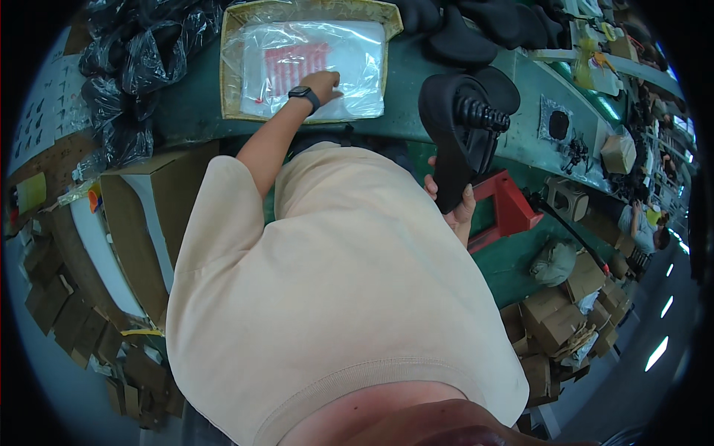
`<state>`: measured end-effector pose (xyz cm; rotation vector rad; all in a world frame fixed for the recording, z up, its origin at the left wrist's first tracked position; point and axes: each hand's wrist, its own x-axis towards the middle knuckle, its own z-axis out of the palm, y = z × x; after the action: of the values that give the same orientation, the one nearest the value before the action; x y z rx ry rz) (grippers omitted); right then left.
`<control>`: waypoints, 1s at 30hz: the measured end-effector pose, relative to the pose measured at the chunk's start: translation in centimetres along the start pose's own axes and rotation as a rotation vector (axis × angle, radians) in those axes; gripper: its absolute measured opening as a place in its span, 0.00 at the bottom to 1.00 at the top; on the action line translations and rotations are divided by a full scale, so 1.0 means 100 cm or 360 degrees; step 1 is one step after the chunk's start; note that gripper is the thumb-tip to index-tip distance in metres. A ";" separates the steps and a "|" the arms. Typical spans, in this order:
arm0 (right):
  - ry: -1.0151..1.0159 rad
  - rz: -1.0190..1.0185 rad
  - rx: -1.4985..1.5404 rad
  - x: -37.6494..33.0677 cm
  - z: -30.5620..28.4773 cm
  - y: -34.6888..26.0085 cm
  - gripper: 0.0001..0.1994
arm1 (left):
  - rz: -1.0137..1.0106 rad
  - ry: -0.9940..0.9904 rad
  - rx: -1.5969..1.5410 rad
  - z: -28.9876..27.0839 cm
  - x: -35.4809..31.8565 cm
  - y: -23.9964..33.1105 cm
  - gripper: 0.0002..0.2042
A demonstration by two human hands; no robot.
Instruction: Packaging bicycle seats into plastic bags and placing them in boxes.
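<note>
My left hand (321,85), with a dark watch on its wrist, rests on a stack of clear plastic bags (357,56). Its fingers are curled in a pinch at the top bag, which has red print showing on it. The bags lie flat in a shallow yellowish cardboard box (230,74). On the right, my right hand (462,210) grips a black bicycle saddle (445,141) by its narrow nose. The saddle is held on end, its underside with a black coil spring turned to the right. Part of that hand is hidden behind the saddle.
Saddles wrapped in clear plastic (152,59) pile up at the far left. Bare black saddles (461,41) lie at the back right of the green table (190,111). A red pallet jack (509,208) stands at the right. Cardboard boxes (550,320) lie on the floor.
</note>
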<state>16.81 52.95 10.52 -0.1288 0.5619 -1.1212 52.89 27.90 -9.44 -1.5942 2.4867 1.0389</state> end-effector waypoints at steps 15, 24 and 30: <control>0.0153 0.0396 -0.0337 0.132 0.025 0.025 0.26 | 0.0160 0.0269 -0.1102 -0.026 -0.091 0.081 0.11; 0.0170 0.0862 0.0032 0.174 0.091 0.049 0.26 | -0.0278 0.0500 -0.2615 -0.087 -0.217 0.112 0.12; -0.0297 0.0785 0.0015 0.172 0.118 0.046 0.33 | 0.0082 0.0991 -0.3718 -0.090 -0.266 0.050 0.12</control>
<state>31.67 37.74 12.67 -0.0790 0.3917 -0.6241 64.64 45.85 9.41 -1.5082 -0.0451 4.3169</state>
